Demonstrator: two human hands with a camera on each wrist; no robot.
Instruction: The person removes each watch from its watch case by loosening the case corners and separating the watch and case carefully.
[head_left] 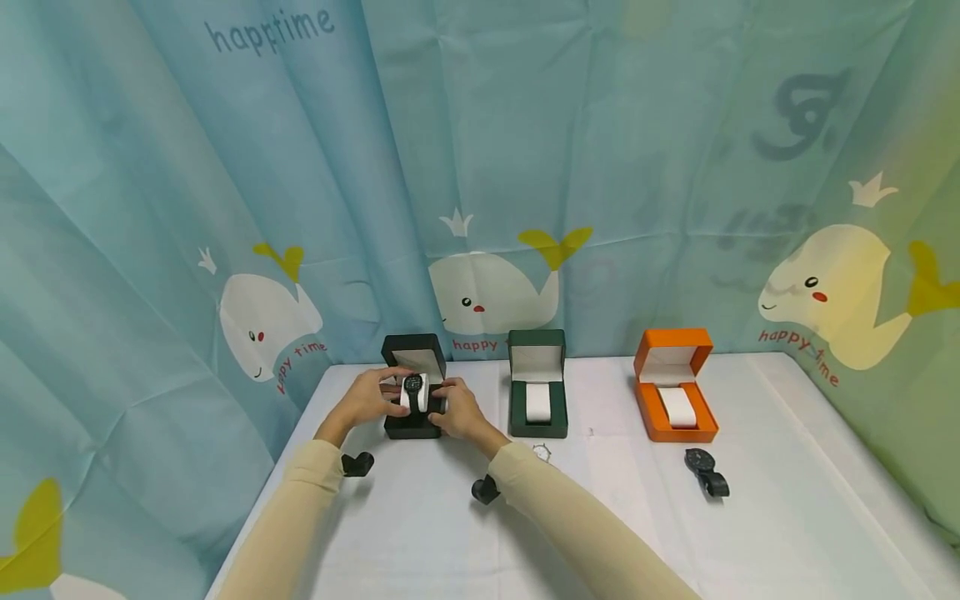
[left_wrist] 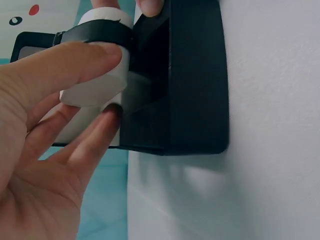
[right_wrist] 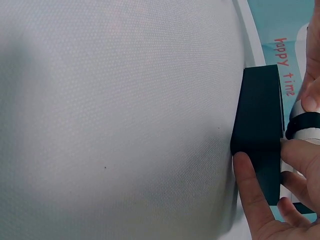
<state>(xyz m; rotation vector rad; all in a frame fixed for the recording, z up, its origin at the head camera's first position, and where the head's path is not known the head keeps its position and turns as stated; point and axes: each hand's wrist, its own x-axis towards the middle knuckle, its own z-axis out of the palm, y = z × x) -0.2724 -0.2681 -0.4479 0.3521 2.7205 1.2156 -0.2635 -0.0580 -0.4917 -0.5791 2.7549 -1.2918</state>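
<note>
A black watch with its strap round a white cushion [left_wrist: 95, 92] is held by my left hand [head_left: 371, 394], thumb on one side and fingers on the other. The watch [head_left: 413, 385] faces up, over an open black watch box [head_left: 412, 427] at the table's left back. In the left wrist view, the cushion is tilted close over the box's dark inside. My right hand [head_left: 461, 410] grips the box's right side. Its fingers [right_wrist: 247, 180] lie along the outer wall in the right wrist view, with others at the rim.
An open green watch box [head_left: 538, 425] and an open orange one [head_left: 682, 429] stand to the right, each with a white cushion. A black watch [head_left: 705, 471] lies before the orange box. A white-faced watch [head_left: 542, 452] is partly behind my right sleeve. A whale-print curtain [head_left: 480, 167] hangs behind.
</note>
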